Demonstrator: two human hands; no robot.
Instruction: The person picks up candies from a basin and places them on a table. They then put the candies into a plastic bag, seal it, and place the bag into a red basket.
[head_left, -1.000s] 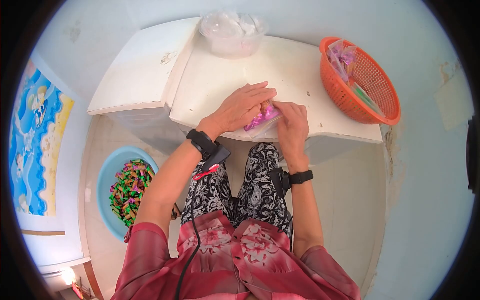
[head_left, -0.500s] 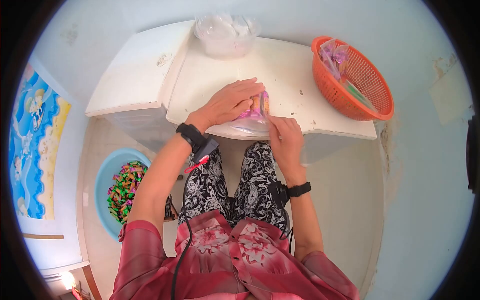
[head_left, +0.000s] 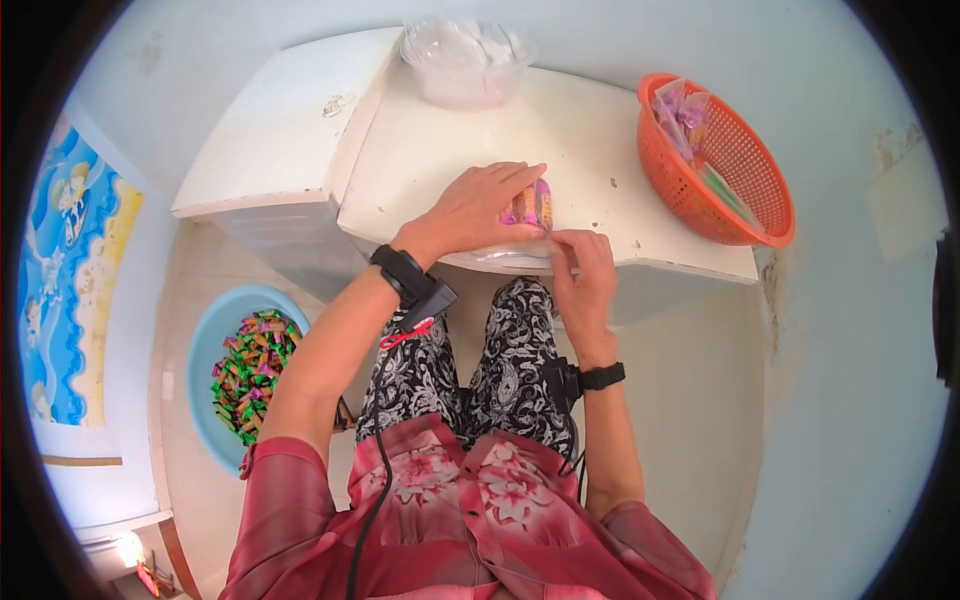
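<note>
A clear plastic bag (head_left: pixel 512 252) lies at the table's front edge, with several purple-and-orange wrapped candies (head_left: pixel 530 206) inside it. My left hand (head_left: pixel 478 210) is curved over the bag from the left, its fingers along the far side and its thumb across the near side of the candies. At the bag's near right corner, my right hand (head_left: pixel 586 275) pinches the loose plastic between thumb and fingers. Part of the candies is hidden under the left hand.
On the white table (head_left: pixel 420 170), an orange basket (head_left: pixel 735 180) with bagged candies stands at the right. A clear plastic tub (head_left: pixel 468 75) is at the back. Left of my legs, a blue basin (head_left: pixel 205 400) holds many wrapped candies (head_left: pixel 255 370).
Both hands have shifted slightly right in the view. The left thumb now lies across the near side of the candies, and the bag's loose end appears more folded together.
</note>
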